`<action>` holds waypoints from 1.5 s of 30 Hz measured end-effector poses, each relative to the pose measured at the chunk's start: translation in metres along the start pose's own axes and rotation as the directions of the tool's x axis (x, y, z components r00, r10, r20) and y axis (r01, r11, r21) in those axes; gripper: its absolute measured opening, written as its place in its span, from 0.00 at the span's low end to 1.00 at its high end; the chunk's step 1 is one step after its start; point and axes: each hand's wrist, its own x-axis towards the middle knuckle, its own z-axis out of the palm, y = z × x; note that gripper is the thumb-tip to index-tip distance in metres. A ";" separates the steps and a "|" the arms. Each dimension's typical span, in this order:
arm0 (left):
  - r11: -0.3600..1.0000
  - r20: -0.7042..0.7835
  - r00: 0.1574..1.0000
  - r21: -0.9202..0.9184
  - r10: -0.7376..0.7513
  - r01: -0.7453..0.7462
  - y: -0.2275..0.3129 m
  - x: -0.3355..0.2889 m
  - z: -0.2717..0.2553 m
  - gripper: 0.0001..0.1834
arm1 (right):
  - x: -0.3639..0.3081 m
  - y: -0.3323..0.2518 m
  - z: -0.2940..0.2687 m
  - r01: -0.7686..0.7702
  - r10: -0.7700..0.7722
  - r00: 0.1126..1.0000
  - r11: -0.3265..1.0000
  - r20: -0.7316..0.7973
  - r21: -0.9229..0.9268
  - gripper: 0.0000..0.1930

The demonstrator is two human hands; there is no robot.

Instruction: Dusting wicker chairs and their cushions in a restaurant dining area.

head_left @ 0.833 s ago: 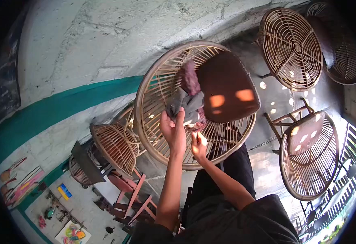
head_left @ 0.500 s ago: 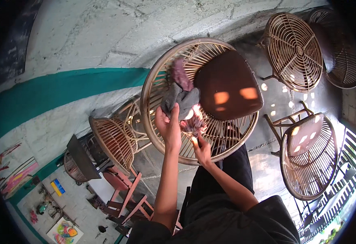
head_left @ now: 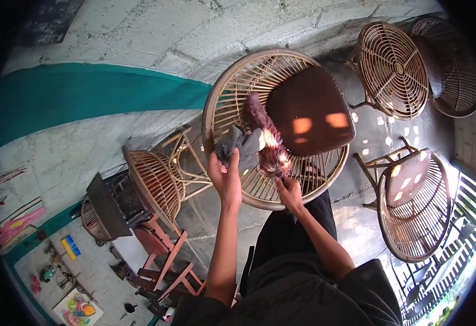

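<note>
My left hand (head_left: 226,178) is closed on a crumpled grey cloth (head_left: 231,142), its thumb pressed on top. My right hand (head_left: 290,195) grips the near end of a fluffy purple-brown duster (head_left: 269,136); its handle is mostly hidden by my fingers. Both hands are over a round rattan chair (head_left: 209,118) with a brown seat cushion (head_left: 309,106). The duster lies across the chair's slats, left of the cushion, with sunlight on it. Whether the cloth touches the slats, I cannot tell.
A round rattan table (head_left: 394,70) stands at the far right, and another rattan chair (head_left: 414,201) stands nearer on the right. To the left is a rattan stool-like piece (head_left: 154,187), with folded wooden chairs (head_left: 164,250) below it. A rough pale wall (head_left: 140,38) with a green band runs behind.
The duster has swung down and right, now slanting along the cushion's left side. My right hand moved slightly right. The cloth remains in my left hand, and the view has shifted a little.
</note>
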 end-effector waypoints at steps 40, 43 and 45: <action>0.996 -0.004 0.999 0.072 -0.048 0.048 0.002 -0.082 -0.029 0.08 | -0.031 0.042 -0.053 0.268 -0.250 0.964 0.899 0.095 -0.347 0.18; 0.995 -0.016 0.996 0.046 -0.089 0.089 0.008 -0.093 -0.025 0.08 | -0.080 0.033 -0.079 0.292 -0.238 0.946 0.923 0.222 -0.251 0.18; 0.994 -0.017 0.994 0.012 -0.110 0.110 0.011 -0.097 -0.022 0.09 | -0.088 0.049 -0.095 0.302 -0.228 0.929 0.922 0.292 -0.241 0.19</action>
